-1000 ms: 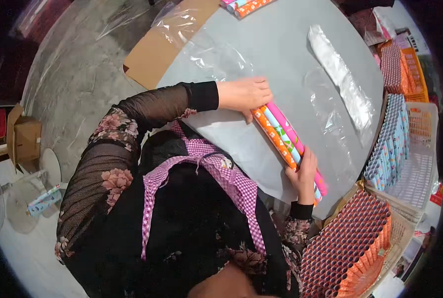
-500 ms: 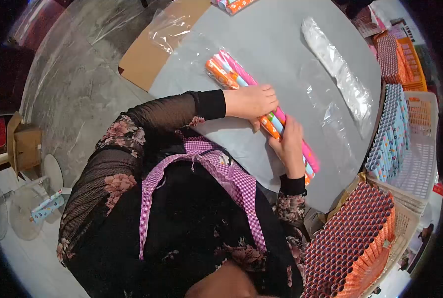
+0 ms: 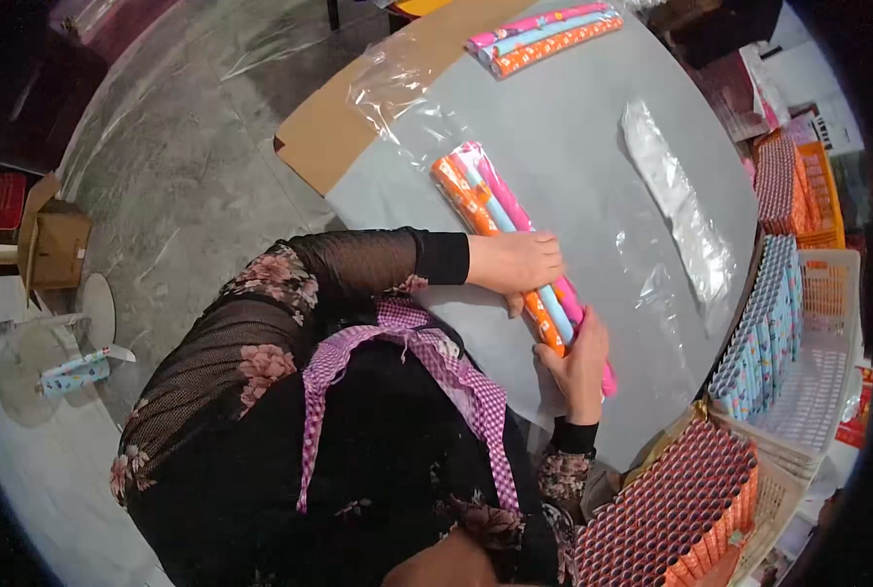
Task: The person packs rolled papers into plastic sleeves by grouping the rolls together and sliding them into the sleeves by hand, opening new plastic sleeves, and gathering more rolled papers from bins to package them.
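Note:
Orange, light blue and pink patterned rolls (image 3: 501,203) lie side by side on the grey table (image 3: 574,137), slanting from upper left to lower right. Clear plastic seems to cover their upper end. My left hand (image 3: 520,262) is wrapped over the middle of the rolls. Around their lower end my right hand (image 3: 581,360) is closed, thumb on the near side and fingers on the far side. A second set of rolls (image 3: 544,37) in the same colours lies at the table's far edge.
Clear plastic film (image 3: 397,93) spreads over brown cardboard (image 3: 324,137) at the upper left. A stack of clear bags (image 3: 676,196) lies on the right. Beyond the table's right edge are baskets with blue rolls (image 3: 761,333) and orange rolls (image 3: 676,499).
The view has shifted, showing more of the far set of rolls. My left hand has moved down along the held rolls, whose upper end is now exposed, and sits close to my right hand.

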A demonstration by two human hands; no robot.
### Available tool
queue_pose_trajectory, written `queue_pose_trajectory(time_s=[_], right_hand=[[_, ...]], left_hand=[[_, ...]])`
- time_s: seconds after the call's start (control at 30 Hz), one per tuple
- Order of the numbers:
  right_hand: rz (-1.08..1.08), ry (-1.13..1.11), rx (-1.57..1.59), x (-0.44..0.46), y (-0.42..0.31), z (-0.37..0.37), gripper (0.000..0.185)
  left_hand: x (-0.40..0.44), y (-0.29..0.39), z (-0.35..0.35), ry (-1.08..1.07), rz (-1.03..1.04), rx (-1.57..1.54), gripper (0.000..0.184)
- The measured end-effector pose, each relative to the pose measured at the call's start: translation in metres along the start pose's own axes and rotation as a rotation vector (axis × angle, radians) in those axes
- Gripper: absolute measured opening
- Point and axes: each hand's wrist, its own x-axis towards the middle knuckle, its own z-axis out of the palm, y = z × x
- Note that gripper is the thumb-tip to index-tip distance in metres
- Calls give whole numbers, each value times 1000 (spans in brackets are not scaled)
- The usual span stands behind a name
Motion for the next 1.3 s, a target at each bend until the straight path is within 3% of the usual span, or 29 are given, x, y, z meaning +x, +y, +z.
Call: queue_pose_trajectory(time_s=[0.13, 0.3, 0.4, 0.5, 0.57, 0.6, 0.67, 0.7, 0.87, 1.3], right_hand=[[121, -41, -26, -23, 12, 1, 97], [43, 21, -64, -38, 22, -3, 96], [55, 3, -66, -40, 19, -8, 97], [138, -72, -15, -43, 18, -11, 93], [64, 37, 106, -50, 29, -11, 74], [76, 30, 108, -51, 35, -14, 74], [327, -107, 303, -51, 47, -18, 50], [296, -71, 286, -51, 48, -18, 37], [280, -113, 310, -49, 39, -30, 34], [125, -124, 17, -63, 41, -42, 39]], left_hand=[[8, 18, 8, 14, -45, -23, 91], [7, 29, -2, -33, -95, 96, 112], [4, 28, -4, 100, -104, 248, 108], [0, 27, 5, 26, -119, 198, 109], [-2, 29, 3, 4, -130, 141, 106], [-3, 32, 2, -2, -127, 128, 106], [-2, 35, 3, 5, -138, 106, 102], [-2, 35, 2, -1, -132, 91, 102], [-3, 42, -2, -123, -185, 24, 106], [-1, 43, -1, -161, -209, 41, 104]])
